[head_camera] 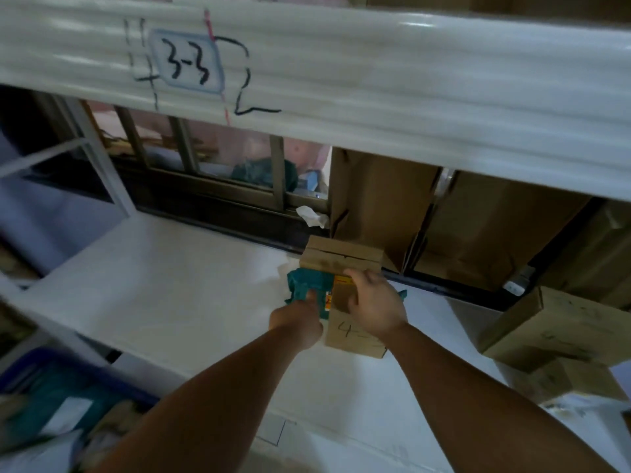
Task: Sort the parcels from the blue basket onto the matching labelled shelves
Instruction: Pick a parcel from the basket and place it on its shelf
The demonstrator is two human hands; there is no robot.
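Your two bare forearms reached in from the bottom of the head view, and the blue basket sat blurred at the lower left with packets still inside. Your left hand was clenched around a teal parcel, one fingertip showing against its wrapping. Your right hand grasped a cardboard parcel from above, fingers curled over its top; "4-" was written on its near face. The two parcels touched side by side over the white shelf; whether they rested on it or hung just above, you could not have told. Another cardboard box lay just beyond your hands. Overhead, the white shelf beam carried a handwritten label reading "3-3". Tall cartons stood at the back of the shelf.
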